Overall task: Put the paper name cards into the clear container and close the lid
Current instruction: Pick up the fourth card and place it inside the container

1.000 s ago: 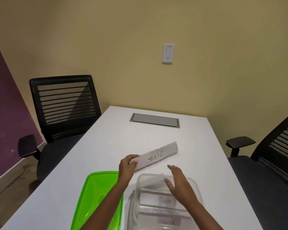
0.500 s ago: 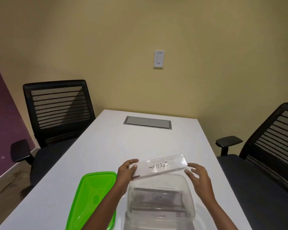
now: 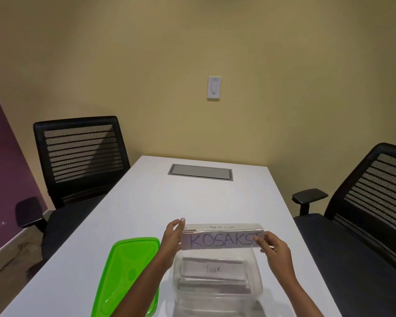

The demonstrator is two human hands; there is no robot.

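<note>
Table [image 3: 192, 202] carries the clear container [image 3: 258, 282] at its near edge, green lid [image 3: 128, 275] just left of it. Held just above the container's far rim, the name card [image 3: 222, 240] runs left-right, left hand [image 3: 173, 236] and right hand [image 3: 273, 248] pinching its ends.

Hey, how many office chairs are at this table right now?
2: one black chair left of the table, a second chair right of it; more could sit out of view.
</note>
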